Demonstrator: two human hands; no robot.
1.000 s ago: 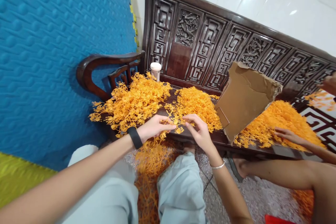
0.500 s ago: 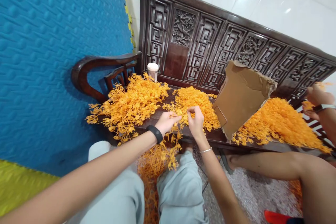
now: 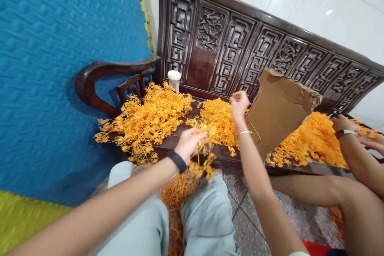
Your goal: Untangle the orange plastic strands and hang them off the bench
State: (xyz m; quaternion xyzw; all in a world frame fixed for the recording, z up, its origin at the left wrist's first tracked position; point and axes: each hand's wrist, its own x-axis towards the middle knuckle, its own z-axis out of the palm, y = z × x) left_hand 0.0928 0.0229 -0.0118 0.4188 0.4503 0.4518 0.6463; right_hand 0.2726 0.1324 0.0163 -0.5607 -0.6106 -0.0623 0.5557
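Note:
My left hand [image 3: 189,141], with a black band at the wrist, pinches an orange plastic sprig [image 3: 204,156] whose branches dangle over the bench edge. My right hand [image 3: 239,105] is raised above the right side of the middle orange pile [image 3: 220,122], near the cardboard. Its fingers are curled together; whether they hold a small piece is hidden. To the left lies a looser heap of orange plastic sprigs [image 3: 150,116], spilling over the bench's front edge. More orange pieces [image 3: 180,188] lie low between my legs.
A dark carved wooden bench [image 3: 207,68] carries the piles. A cardboard sheet [image 3: 279,104] stands upright, dividing my side from another orange pile [image 3: 318,140], where a co-worker's hands [image 3: 345,126] are busy. A white-lidded container [image 3: 174,80] stands at the back. Blue foam matting [image 3: 60,28] lies left.
My right hand has moved up and right, away from my left hand, to above the middle pile. My left hand stays nearly in place with the sprig. The co-worker's hands have shifted left and down.

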